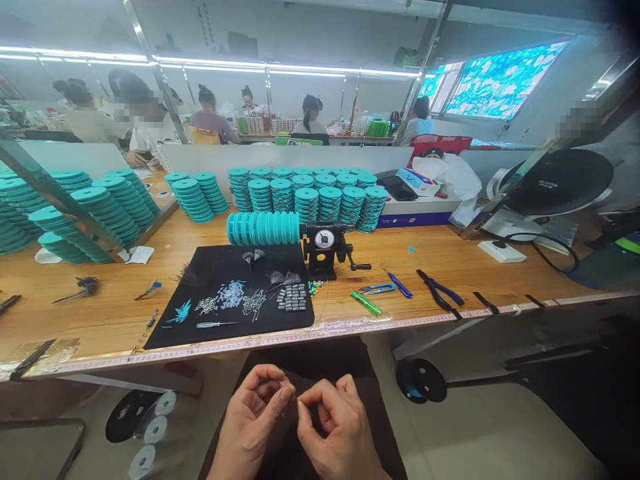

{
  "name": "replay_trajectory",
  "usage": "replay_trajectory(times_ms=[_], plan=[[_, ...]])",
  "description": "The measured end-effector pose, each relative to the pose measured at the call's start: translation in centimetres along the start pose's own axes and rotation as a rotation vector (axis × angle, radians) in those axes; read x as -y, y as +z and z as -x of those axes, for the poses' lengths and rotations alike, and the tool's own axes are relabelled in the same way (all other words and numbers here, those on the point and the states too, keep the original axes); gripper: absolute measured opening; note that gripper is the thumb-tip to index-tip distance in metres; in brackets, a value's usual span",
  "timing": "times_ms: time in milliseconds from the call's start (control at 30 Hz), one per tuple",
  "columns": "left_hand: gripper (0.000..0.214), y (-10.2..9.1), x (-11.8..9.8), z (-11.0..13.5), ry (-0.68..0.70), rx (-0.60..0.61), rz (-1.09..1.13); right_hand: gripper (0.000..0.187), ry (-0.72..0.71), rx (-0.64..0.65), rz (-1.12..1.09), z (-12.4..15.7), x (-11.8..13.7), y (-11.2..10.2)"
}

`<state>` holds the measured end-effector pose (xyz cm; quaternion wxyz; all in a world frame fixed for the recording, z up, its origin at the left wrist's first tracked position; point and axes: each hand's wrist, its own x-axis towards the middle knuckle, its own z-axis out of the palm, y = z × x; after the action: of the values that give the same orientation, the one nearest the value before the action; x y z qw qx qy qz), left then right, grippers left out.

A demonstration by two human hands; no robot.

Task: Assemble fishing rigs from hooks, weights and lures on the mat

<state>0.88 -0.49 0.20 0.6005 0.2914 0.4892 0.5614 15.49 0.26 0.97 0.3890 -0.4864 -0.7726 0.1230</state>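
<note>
My left hand [254,417] is closed in a pinch above my lap, in front of the table edge. A tiny pale piece [283,384] shows at its fingertips, too small to name. My right hand [333,427] is pinched shut beside it, fingertips almost meeting the left ones; what it holds is hidden. Beyond both hands lies a black mat [265,320] with grey cylindrical weights [292,298], small translucent pieces [230,294], metal swivels [254,303], turquoise slivers [181,312] and a small screwdriver [215,325]. A hand-cranked winder [323,243] carries a row of turquoise spools [263,229].
Stacked turquoise spools [320,200] line the back of the table, with more at left [100,213]. Pliers [440,290], thread snips [377,289], a blue pen-like tool [399,283] and a green tube [366,303] lie at right. A fan [555,180] stands far right. Several people sit beyond.
</note>
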Motion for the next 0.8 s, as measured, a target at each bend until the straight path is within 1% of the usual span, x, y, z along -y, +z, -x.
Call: replay_trajectory(times_ms=[300, 433, 633, 800], plan=[[0.027, 0.06, -0.02, 0.15, -0.002, 0.003, -0.005, 0.018, -0.005, -0.006, -0.002, -0.12, 0.16, 0.06], [0.027, -0.08, 0.11, -0.05, 0.001, 0.009, -0.017, 0.017, 0.017, -0.011, -0.014, -0.16, 0.16, 0.07], [0.026, -0.12, 0.05, -0.02, 0.033, 0.004, -0.066, 0.014, 0.07, 0.059, -0.031, 0.09, -0.07, 0.24], [0.024, 0.02, -0.03, 0.11, 0.045, 0.037, -0.076, 0.015, 0.131, 0.098, -0.048, 0.31, -0.39, 0.58]])
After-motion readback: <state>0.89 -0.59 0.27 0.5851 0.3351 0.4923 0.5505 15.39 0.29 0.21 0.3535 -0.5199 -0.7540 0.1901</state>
